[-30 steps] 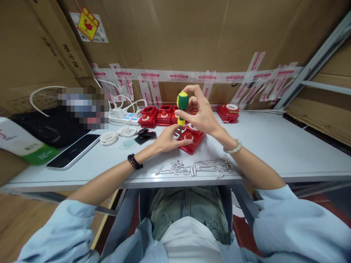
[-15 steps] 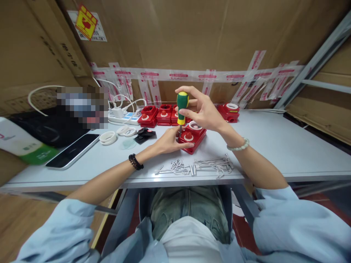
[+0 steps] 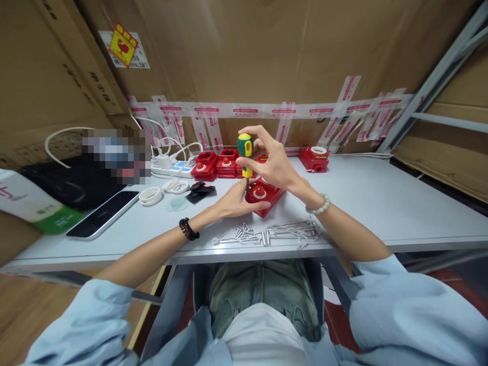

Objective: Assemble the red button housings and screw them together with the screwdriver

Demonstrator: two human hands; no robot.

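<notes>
My right hand (image 3: 272,160) grips a green and yellow screwdriver (image 3: 246,152) by its handle. The screwdriver stands nearly upright, its shaft reaching down to the left side of a red housing (image 3: 269,197) with a red knob in a white ring. Around that housing's left edge my left hand (image 3: 238,199) is closed, thumb along the front, holding it on the table. The screwdriver's tip is hidden near the left fingers. Just in front lie small loose screws (image 3: 244,231), two short metal tubes (image 3: 265,238) and a bundle of thin metal rods with pale cords (image 3: 292,229).
More red housings (image 3: 206,165) stand in a row at the back, and one (image 3: 314,159) sits further right. White rings (image 3: 150,195), clear discs (image 3: 177,204), black pieces (image 3: 200,190), a phone (image 3: 102,214) and a power strip (image 3: 179,168) are on the left. Cardboard (image 3: 236,51) walls the table's back.
The screwdriver handle has turned in my right hand, which has shifted slightly left and down and now covers the housing's back part. My left hand keeps its hold. The camera view has moved slightly.
</notes>
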